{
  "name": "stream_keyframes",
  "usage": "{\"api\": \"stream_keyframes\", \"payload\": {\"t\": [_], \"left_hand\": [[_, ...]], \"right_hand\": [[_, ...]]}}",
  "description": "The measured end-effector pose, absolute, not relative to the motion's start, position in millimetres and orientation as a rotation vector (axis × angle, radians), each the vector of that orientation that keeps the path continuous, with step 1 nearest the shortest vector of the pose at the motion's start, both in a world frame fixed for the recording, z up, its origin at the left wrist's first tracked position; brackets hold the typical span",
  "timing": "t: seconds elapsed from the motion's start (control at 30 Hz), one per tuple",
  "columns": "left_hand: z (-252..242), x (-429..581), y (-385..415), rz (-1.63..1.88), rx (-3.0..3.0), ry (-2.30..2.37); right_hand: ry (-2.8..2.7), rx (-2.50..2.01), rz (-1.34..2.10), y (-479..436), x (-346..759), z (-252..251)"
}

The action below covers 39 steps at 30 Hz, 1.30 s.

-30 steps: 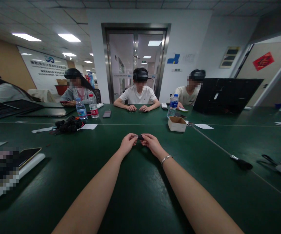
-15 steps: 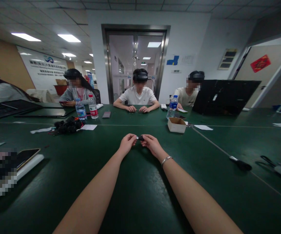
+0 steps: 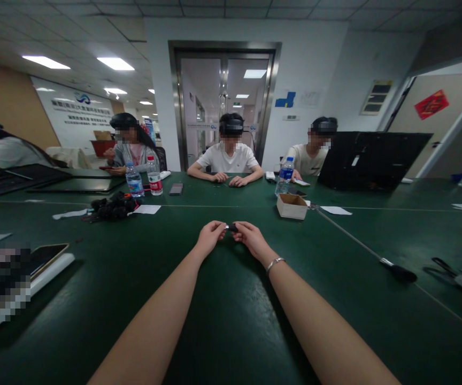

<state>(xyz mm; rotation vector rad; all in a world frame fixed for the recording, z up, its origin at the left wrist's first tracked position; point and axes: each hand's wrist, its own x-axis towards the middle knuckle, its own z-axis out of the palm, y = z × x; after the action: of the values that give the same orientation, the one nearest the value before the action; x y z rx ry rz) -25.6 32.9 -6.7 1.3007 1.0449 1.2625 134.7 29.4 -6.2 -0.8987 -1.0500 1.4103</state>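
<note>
got a lumpy black bundle (image 3: 113,207) on the dark green worktop (image 3: 231,310), then the left hand (image 3: 210,236) pinching the silvery end of a stubby black piece (image 3: 232,228) held mid-gap, right hand (image 3: 253,239) pinching its black end, and a small open whitish cardboard box (image 3: 291,212) further right.

Small piece (image 3: 231,228): metallic end. Tabletop (image 3: 231,321): smooth, glossy. Box (image 3: 290,212): matt cardboard. Bracelet (image 3: 275,264): shiny metal.

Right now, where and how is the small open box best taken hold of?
Probably by the near wall of the open box: the right hand, once free of the small dark piece, coming from the near side. The box's top is open for a pinch, and a bottle stands behind.
</note>
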Motion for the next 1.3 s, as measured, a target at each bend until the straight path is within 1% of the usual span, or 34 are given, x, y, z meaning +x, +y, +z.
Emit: {"api": "stream_keyframes", "payload": {"t": [0.2,0.4,0.63,0.83,1.07,1.3], "left_hand": [[-8.7,-26.2,32.6,1.316,1.436,0.993],[-7.9,-23.6,33.6,1.259,1.274,1.06],[-3.1,-26.0,27.8,1.284,1.407,1.026],[-6.7,-23.0,31.1,1.274,1.313,1.049],[-9.7,-25.8,33.6,1.325,1.459,1.062],[-10.3,-22.7,37.6,1.276,1.246,1.063]], "right_hand": [[-1.044,-0.9,1.413,29.7,134.6,-6.2],[-1.048,-0.911,1.403,28.4,134.0,-4.9],[-1.054,-0.902,1.41,27.4,134.5,-4.3],[-1.055,-0.907,1.396,29.3,134.2,-6.0],[-1.052,-0.911,1.401,29.3,133.5,-5.3],[-1.056,-0.91,1.4,29.0,133.5,-4.9]]}}
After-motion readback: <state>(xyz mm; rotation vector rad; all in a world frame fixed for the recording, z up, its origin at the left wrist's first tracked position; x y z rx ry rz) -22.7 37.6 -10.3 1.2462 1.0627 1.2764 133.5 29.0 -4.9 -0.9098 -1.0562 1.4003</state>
